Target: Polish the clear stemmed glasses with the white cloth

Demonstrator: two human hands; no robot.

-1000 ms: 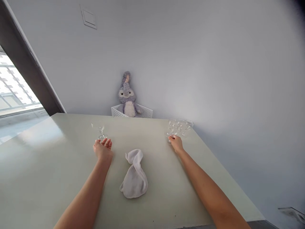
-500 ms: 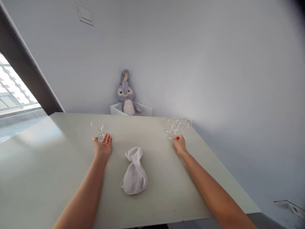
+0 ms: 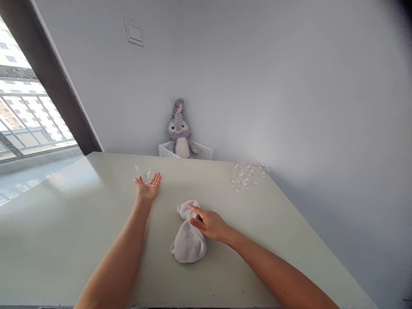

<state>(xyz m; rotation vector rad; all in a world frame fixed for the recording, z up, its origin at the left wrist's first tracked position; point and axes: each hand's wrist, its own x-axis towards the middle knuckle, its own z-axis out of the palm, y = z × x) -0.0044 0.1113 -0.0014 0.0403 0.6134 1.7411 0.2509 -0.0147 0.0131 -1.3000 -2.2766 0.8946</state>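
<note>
My left hand (image 3: 148, 187) is palm up with its fingers spread, just in front of a clear stemmed glass (image 3: 146, 172) that stands at the left of the table. The fingers partly cover the glass's foot, and I cannot tell whether they touch it. Over the narrow part of a crumpled white cloth (image 3: 189, 244) is my right hand (image 3: 209, 223), thumb and forefinger apart and nothing between them. Whether it touches the cloth is unclear. Several more clear stemmed glasses (image 3: 246, 171) are grouped at the back right.
The pale table (image 3: 106, 214) reaches back to a grey wall. Behind its far edge, a grey plush toy (image 3: 180, 133) sits in a white perforated basket (image 3: 206, 152). To the left is a dark-framed opening with a railing outside.
My right hand has left the glasses at the back right and come left and nearer, over the cloth, its fingers opening. My left hand stays by the single glass. The view has shifted left.
</note>
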